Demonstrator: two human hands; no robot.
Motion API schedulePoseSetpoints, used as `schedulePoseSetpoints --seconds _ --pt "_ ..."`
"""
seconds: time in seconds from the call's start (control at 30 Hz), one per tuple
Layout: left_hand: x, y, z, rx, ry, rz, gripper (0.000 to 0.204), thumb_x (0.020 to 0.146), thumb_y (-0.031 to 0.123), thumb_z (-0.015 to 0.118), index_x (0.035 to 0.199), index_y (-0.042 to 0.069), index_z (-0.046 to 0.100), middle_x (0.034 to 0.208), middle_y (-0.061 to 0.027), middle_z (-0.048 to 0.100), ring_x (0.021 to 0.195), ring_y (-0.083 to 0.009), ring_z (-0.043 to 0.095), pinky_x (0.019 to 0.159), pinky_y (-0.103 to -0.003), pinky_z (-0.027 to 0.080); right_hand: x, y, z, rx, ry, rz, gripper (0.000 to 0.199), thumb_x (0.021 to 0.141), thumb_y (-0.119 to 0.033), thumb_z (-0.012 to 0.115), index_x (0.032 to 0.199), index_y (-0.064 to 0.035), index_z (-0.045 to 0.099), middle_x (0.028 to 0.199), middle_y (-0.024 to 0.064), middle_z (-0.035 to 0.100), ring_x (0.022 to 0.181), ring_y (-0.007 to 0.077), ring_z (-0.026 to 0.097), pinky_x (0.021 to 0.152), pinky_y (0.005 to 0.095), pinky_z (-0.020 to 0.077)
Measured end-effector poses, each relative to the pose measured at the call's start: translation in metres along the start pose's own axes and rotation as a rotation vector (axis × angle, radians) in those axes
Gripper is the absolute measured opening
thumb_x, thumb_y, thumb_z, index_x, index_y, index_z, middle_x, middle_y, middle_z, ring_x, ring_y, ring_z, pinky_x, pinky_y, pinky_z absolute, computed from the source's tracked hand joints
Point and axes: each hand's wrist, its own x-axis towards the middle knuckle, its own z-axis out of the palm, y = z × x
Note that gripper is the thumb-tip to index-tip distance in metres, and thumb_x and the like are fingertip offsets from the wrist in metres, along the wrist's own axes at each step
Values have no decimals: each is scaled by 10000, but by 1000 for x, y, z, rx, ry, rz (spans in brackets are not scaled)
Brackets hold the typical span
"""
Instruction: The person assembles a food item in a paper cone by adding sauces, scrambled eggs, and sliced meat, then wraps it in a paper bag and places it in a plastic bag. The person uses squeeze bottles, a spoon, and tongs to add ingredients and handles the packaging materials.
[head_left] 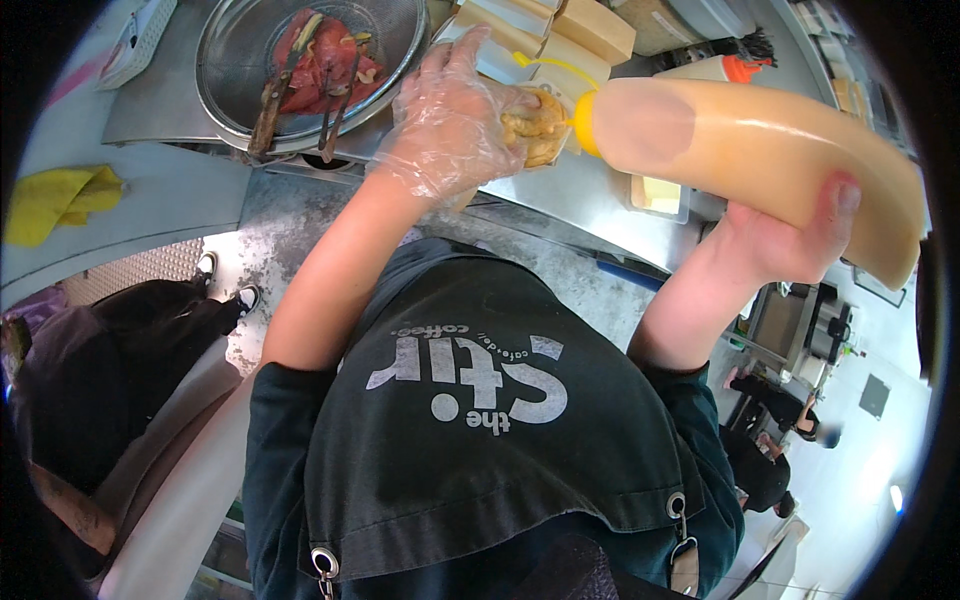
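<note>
My left hand (450, 120), in a clear plastic glove, is closed around a golden-brown bread roll (545, 128); its fingers partly cover the roll, so its filling is hard to make out. My right hand (790, 235) is bare and wrapped around a large squeeze bottle (730, 130) of pale orange sauce. The bottle lies nearly level, its yellow nozzle (588, 124) pointing left, with the tip at the roll's edge. To the left of the gloved hand stands a metal bowl (215, 70) with red sliced meat (325, 75), a wooden-handled knife (272, 115) and tongs (332, 130).
Cardboard trays (590, 30) stand beyond the roll. A red-topped squeeze bottle (700, 68) and a clear tub holding pale yellow slices (655, 193) are at the right. A yellow cloth (60, 205) lies at the left. One person (120, 370) stands close on my left; others are far right.
</note>
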Motion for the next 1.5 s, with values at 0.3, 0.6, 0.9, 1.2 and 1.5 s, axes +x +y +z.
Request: schedulePoseSetpoints --seconds 0.3,0.6,0.9,1.2,1.5 --pt "-3 -2 -4 9 -15 6 490 682 346 835 1167 347 764 1553 -209 359 1405 -441 362 1152 -530 340 -10 10 -9 149 221 332 454 953 -361 637 1231 -6 585 1139 129 674 1070 283 672 962 424 545" --pt "-3 51 -39 -361 87 108 901 597 415 946 1351 60 603 1455 -245 499 1346 -394 495 1128 -464 397 -23 25 -55 351 674 854 668 1007 -598 395 1405 -69 480 1417 167 522 1341 362 488 1137 586 381" --pt "115 168 20 -962 224 145 847 626 475 927 1261 24 592 1127 -165 720 1064 -334 691 932 -391 539 -27 75 -73 1539 244 1161 555 1086 -346 391 1494 27 349 1510 207 454 1414 369 425 1175 474 392" --pt "152 168 113 -754 268 -94 686 644 274 938 1208 38 626 1135 -124 727 1055 -242 699 929 -359 542 -37 25 -180 1236 104 1504 602 1049 -313 480 1540 -18 296 1460 284 448 1358 436 458 1071 600 469" --pt "135 171 113 -765 372 -150 981 661 343 916 1436 -10 429 1416 -238 540 1313 -367 540 1099 -425 432 -29 2 -176 663 -312 1314 249 1011 -161 505 1213 -21 542 1191 189 615 1002 284 677 746 406 643"
